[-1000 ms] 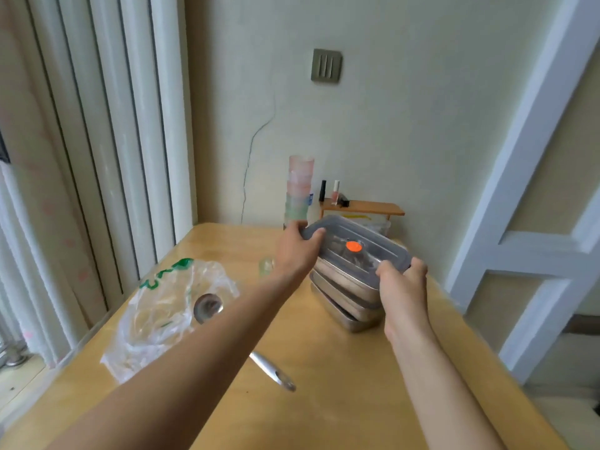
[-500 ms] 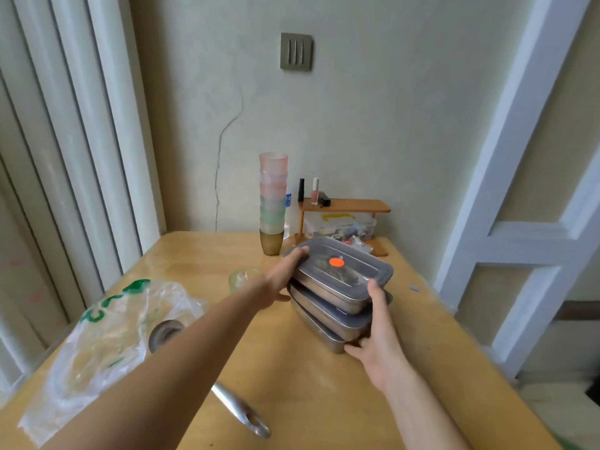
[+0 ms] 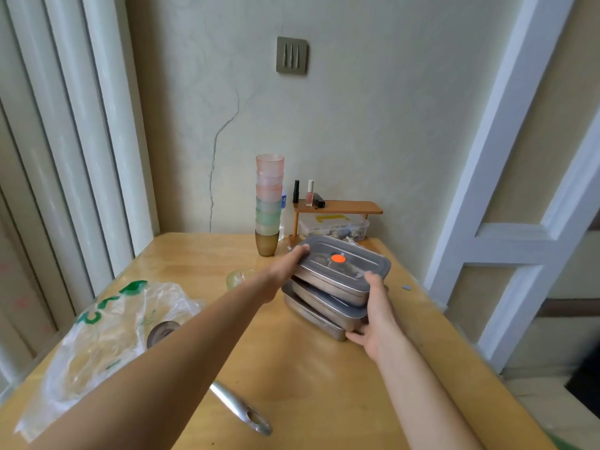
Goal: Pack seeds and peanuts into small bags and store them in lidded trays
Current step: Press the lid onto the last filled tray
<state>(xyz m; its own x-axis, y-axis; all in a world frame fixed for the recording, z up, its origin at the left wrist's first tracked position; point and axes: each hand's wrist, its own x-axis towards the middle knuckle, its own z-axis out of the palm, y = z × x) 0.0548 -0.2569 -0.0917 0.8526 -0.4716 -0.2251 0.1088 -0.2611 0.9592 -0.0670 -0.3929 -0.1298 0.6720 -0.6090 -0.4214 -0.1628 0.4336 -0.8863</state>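
While the left hand (image 3: 287, 266) grips the top tray (image 3: 354, 266) and the right hand (image 3: 373, 316) presses flat-fingered against the stack (image 3: 328, 303) on the counter (image 3: 308, 384), I'd nudge edges flush; push evenly; it could slide.

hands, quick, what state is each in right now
Left hand: grips the top grey-lidded rectangular steel tray.
Right hand: open, flat against near end of tray stack.

Cup stack (image 3: 269, 203) and shelf (image 3: 337, 207) crowd behind trays (image 3: 328, 289).
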